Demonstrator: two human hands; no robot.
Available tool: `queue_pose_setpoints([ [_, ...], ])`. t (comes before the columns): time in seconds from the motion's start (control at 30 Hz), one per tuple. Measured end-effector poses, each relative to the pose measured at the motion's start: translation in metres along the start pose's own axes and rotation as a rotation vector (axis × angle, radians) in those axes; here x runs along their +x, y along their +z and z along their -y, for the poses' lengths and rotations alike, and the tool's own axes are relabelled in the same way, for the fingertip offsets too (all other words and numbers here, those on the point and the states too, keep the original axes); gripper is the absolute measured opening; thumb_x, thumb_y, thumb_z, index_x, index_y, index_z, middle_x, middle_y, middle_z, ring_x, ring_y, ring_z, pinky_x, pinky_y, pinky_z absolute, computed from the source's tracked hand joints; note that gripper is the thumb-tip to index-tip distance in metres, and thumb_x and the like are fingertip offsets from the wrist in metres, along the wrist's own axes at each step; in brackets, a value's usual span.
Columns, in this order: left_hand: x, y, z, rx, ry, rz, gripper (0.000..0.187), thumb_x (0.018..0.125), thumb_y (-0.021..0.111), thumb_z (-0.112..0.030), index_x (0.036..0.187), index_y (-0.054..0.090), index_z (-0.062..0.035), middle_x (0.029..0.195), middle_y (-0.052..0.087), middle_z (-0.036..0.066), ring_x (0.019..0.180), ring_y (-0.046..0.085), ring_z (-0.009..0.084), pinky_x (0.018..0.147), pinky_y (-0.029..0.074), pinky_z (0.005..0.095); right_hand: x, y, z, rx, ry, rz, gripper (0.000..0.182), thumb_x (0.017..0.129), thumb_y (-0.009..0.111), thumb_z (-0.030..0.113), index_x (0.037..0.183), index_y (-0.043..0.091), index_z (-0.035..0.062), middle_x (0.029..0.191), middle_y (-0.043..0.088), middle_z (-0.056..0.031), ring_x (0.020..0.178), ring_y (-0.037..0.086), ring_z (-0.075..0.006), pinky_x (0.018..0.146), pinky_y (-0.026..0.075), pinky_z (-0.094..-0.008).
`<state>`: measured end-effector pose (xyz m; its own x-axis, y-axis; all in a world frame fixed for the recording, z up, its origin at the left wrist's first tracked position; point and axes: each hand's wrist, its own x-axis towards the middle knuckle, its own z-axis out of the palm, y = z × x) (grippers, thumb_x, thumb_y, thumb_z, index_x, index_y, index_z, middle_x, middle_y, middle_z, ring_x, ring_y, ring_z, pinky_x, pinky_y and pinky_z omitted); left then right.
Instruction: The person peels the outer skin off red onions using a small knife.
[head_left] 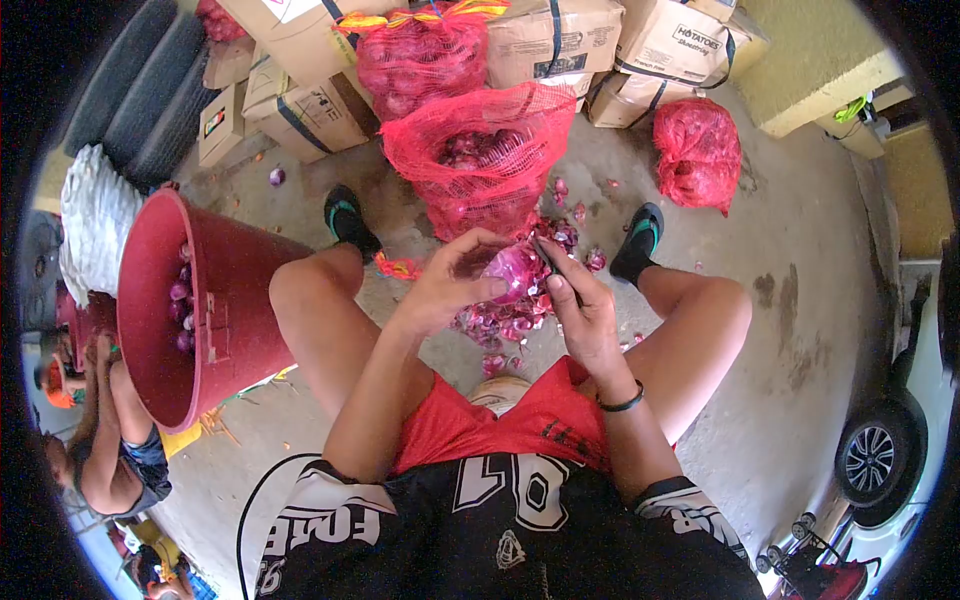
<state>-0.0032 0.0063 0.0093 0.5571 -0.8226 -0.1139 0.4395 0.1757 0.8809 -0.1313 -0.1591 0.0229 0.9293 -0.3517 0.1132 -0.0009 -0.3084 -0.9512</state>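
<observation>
My left hand point(447, 285) is wrapped round a large red onion point(513, 273), its shiny purple side facing up. Against the onion's right side, my right hand point(583, 310) grips a small dark knife point(544, 256), mostly covered by the fingers. Below both hands, loose onion skins point(510, 322) lie heaped on the concrete floor between my legs. Just beyond them stands an open red mesh sack point(480, 195) with several red onions point(484, 150) showing in its mouth.
To the left, a large red bin point(245, 290) leans toward me with onions inside. Cardboard boxes point(555, 38) and another tied onion sack point(420, 65) stand behind. A red bag point(697, 155) sits at right. Another person point(115, 440) sits at far left; a parked car point(900, 430) is at far right.
</observation>
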Motion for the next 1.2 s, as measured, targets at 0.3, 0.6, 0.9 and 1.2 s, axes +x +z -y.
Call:
queue_pose_setpoints([
  [0.3,0.001,-0.004,0.001,0.008,0.056,-0.137,0.05,0.078,0.076,-0.011,0.12,0.051,-0.0023,0.112,0.058,0.006,0.106,0.055,0.0145,0.093,0.046,0.0311,-0.003,-0.001,0.027,-0.143,-0.115,0.151,0.052,0.091,0.058,0.01,0.14,0.042,0.0015,0.124,0.057,-0.0242,0.111,0.06,-0.0361,0.092,0.047,-0.0374],
  [0.6,0.002,-0.001,0.002,0.054,0.046,-0.132,0.05,0.077,0.077,-0.008,0.119,0.051,-0.0026,0.112,0.057,0.005,0.105,0.054,0.0142,0.092,0.046,0.03,0.0,0.001,0.013,-0.182,-0.092,0.072,0.041,0.089,0.058,0.005,0.13,0.054,0.0022,0.104,0.064,-0.0211,0.084,0.063,-0.0296,0.08,0.05,-0.0336],
  [0.9,0.003,0.004,0.0,0.042,0.077,-0.212,0.056,0.076,0.078,-0.007,0.122,0.048,-0.0031,0.113,0.056,0.005,0.106,0.054,0.0147,0.092,0.046,0.0304,-0.006,0.007,0.014,-0.186,-0.12,0.104,0.053,0.09,0.057,0.008,0.141,0.041,0.0042,0.117,0.06,-0.0213,0.099,0.062,-0.0362,0.085,0.05,-0.0397],
  [1.2,0.003,0.004,0.0,0.054,0.081,-0.277,0.055,0.076,0.079,-0.007,0.122,0.048,-0.0026,0.111,0.056,0.006,0.102,0.056,0.0153,0.088,0.048,0.0303,-0.009,0.018,0.016,-0.229,-0.204,0.056,0.057,0.09,0.056,0.008,0.144,0.037,0.0074,0.107,0.06,-0.0228,0.095,0.061,-0.0381,0.082,0.05,-0.0419],
])
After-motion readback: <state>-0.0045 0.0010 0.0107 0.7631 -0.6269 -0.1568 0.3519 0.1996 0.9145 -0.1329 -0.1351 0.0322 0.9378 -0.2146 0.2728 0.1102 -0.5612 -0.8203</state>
